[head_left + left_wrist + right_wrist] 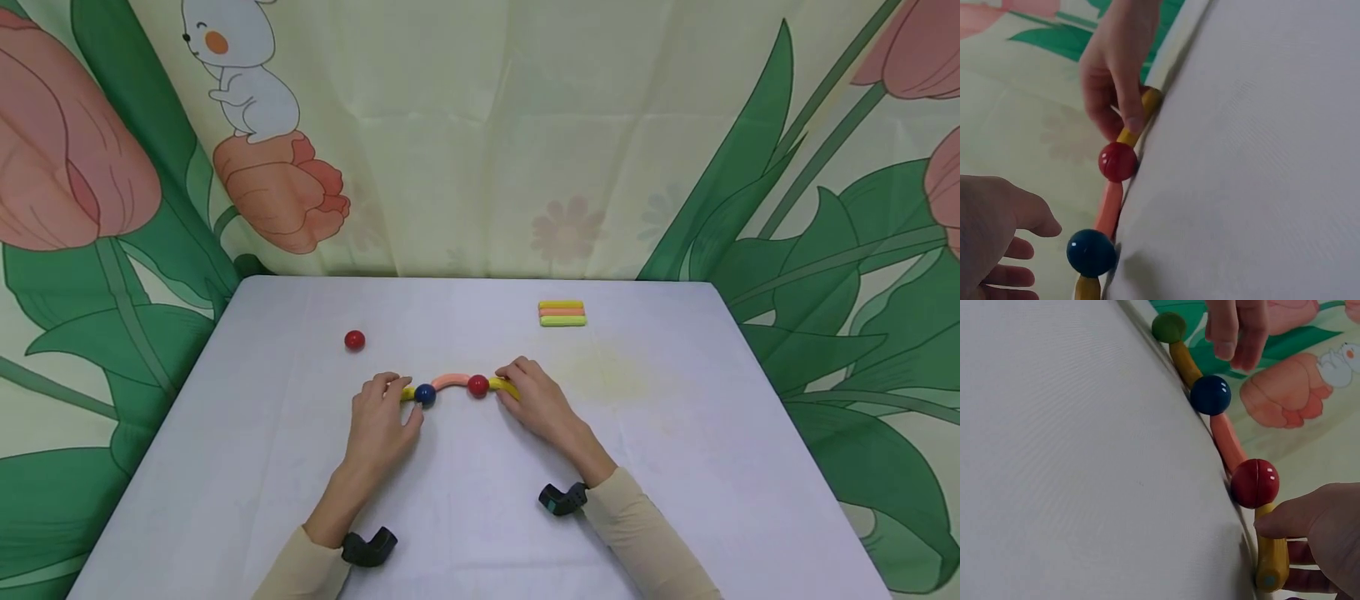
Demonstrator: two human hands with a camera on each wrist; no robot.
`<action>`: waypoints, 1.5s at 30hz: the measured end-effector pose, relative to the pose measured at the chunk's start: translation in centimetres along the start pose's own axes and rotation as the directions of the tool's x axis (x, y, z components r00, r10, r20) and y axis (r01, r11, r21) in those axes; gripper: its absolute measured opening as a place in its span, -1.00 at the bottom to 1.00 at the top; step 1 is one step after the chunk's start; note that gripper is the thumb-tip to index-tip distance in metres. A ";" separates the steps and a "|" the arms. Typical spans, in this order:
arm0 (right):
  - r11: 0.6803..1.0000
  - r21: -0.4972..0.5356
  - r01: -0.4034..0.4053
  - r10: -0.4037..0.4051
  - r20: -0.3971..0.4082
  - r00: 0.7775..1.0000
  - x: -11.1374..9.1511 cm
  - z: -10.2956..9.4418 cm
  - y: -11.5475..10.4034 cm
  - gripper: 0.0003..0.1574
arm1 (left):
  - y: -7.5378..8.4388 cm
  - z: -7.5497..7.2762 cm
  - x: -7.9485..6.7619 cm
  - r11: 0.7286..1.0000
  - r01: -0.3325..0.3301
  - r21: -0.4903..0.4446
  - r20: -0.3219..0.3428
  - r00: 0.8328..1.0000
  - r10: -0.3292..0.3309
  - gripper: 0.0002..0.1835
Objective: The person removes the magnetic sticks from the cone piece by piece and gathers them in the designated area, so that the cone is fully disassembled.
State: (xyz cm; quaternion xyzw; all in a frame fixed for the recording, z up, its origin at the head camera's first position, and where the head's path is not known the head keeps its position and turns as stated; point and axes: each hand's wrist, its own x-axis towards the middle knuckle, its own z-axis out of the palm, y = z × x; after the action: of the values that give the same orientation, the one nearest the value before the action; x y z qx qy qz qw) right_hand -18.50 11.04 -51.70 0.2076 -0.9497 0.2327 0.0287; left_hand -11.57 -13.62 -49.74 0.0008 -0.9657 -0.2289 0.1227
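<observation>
A row of balls and curved sticks lies on the white table. From the right come a yellow stick (1272, 553), a red ball (477, 385), a salmon stick (452, 380), a blue ball (425, 395), another yellow stick (1185, 361) and a green ball (1169, 327). The left hand covers the green ball in the head view. My right hand (542, 404) pinches the right yellow stick between thumb and fingers. My left hand (381, 423) hovers around the row's left end, thumb and fingers spread apart beside the blue ball.
A loose red ball (355, 340) sits farther back on the left of the table (465, 533). At the back right, a yellow stick (561, 305), a salmon stick (561, 312) and a light green stick (563, 321) lie side by side. A printed curtain (450, 167) hangs behind.
</observation>
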 end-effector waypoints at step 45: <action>0.996 0.026 0.082 -0.084 0.083 0.993 1.5 -0.5 -0.9 -0.72 | 2.6 5.9 3.9 0.933 -0.339 -0.118 0.051 0.937 0.347 -0.56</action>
State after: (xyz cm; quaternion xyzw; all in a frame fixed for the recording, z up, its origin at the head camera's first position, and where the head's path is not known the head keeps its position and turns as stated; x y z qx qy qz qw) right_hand -19.51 9.99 -50.66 0.2568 -0.9379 0.2332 -0.0038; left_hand -16.60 -8.88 -52.78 -0.1824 -0.9410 -0.2555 0.1264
